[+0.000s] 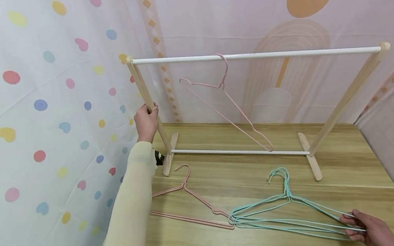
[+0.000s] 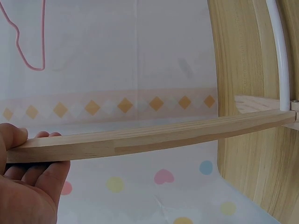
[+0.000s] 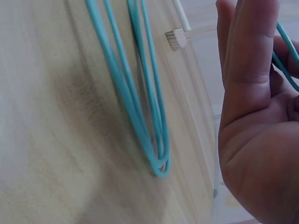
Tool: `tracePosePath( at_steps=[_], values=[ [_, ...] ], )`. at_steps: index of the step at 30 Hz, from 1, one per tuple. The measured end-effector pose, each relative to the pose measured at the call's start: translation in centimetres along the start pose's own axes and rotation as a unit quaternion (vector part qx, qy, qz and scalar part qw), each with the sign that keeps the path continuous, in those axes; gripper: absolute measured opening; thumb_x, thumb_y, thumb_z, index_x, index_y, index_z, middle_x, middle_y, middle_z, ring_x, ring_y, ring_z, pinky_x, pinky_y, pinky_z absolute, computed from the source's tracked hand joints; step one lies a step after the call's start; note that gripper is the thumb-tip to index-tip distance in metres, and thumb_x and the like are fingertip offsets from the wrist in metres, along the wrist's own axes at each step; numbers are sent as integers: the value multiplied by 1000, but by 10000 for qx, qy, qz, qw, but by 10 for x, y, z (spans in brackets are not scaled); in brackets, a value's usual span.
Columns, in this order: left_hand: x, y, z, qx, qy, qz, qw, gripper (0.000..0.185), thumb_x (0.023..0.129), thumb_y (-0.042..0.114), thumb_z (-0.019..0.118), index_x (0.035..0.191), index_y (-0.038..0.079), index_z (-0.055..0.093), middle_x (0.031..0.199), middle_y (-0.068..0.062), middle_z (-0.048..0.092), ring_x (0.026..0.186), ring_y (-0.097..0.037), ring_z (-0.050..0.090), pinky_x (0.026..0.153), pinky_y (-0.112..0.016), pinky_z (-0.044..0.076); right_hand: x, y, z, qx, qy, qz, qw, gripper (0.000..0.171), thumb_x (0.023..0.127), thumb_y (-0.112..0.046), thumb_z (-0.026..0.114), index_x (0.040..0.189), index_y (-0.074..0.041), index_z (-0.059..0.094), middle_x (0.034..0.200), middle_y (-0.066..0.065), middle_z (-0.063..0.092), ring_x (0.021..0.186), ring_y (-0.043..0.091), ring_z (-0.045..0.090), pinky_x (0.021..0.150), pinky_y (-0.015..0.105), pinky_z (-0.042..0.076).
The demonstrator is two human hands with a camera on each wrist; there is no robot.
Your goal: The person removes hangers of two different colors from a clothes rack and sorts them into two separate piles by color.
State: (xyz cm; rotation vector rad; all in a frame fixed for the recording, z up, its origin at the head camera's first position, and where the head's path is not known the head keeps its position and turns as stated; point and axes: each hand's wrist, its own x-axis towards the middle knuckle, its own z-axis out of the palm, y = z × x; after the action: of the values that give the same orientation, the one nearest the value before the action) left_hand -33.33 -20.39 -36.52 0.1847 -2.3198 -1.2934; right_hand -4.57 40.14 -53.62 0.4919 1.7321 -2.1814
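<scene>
- Head view, nearest us: our right hand [image 1: 371, 230] lies low on the wooden table [image 1: 345, 172], its fingers curled round one end of a bunch of teal hangers [image 1: 282, 213]. We count at least three hooks, but the exact number is hard to tell.
- Right wrist view shows teal wires [image 3: 140, 107] running across the table and passing between our fingers [image 3: 247, 56], with the thumb side hidden.
- Just past our right fingertips, towards the left, the teal bunch touches the tip of a pink hanger [image 1: 190, 205] lying flat. Our left sleeve covers its far end, so we cannot tell whether it is one hanger or more.
- Our left arm reaches forward in a pale yellow sleeve [image 1: 130, 207], crossing the table edge.
- Farther off, our left hand [image 1: 145, 121] grips the left upright of a wooden rack [image 1: 145, 92], fingers wrapped about the post.
- Left wrist view shows our fingers [image 2: 32, 186] under that post [image 2: 154, 135], thumb on top.
- Beyond our left fingers, one pink hanger [image 1: 227, 108] hangs tilted from the rack's white top rail [image 1: 282, 54].
- Behind everything, two curtains: a dotted curtain [image 1: 41, 113] and a pale pink curtain [image 1: 244, 17].
</scene>
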Motion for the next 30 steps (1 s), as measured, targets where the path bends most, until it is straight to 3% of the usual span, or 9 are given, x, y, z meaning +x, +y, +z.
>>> tracePosePath(
  at_steps=[7,11,13,16,21,25,30],
  values=[
    [0,0,0,-43,-11,-27,10000,27,100,20,57,118,3,68,111,-16,69,97,-30,66,77,-42,54,5,2,0,-152,838,450,9953,35,106,-25,36,91,-16,66,85,2,72,72,21,69,69,36,57],
    [0,1,-1,-20,-9,-12,10000,27,100,20,57,117,3,69,111,-17,69,96,-31,66,77,-43,54,7,1,-1,-692,885,538,9922,39,107,-19,26,113,2,59,89,-3,72,77,25,69,73,40,57],
    [-1,1,-1,-29,-6,-8,10000,27,100,20,57,117,3,69,111,-16,69,96,-30,66,77,-42,54,7,1,-2,-976,903,522,9897,44,107,-19,24,127,12,48,92,-4,71,79,26,69,74,40,56],
    [-1,2,-1,-37,-1,-21,10000,27,100,20,57,118,4,69,111,-16,69,96,-30,66,77,-42,54,6,2,-5,-1132,1017,512,9870,52,107,-21,25,139,19,32,94,-6,69,80,25,70,75,41,56],
    [-2,1,-1,-29,2,-24,10000,27,100,20,57,117,4,69,110,-16,69,95,-30,66,77,-42,54,3,0,-7,-1030,1530,538,9814,56,107,-21,25,148,16,14,90,-13,63,80,23,70,76,39,56],
    [-1,1,-1,-33,-10,-45,10000,27,100,21,57,118,4,68,111,-16,69,96,-30,66,77,-43,54,2,-2,-4,-758,1971,619,9755,55,107,-22,26,150,11,14,84,-18,61,79,21,70,76,39,56],
    [-1,1,0,-48,-10,-28,10000,27,100,21,57,118,3,68,111,-16,69,96,-31,66,77,-43,54,1,-3,-2,-734,1589,535,9831,55,107,-22,24,149,12,13,89,-19,60,82,21,70,80,39,55]
  ],
)
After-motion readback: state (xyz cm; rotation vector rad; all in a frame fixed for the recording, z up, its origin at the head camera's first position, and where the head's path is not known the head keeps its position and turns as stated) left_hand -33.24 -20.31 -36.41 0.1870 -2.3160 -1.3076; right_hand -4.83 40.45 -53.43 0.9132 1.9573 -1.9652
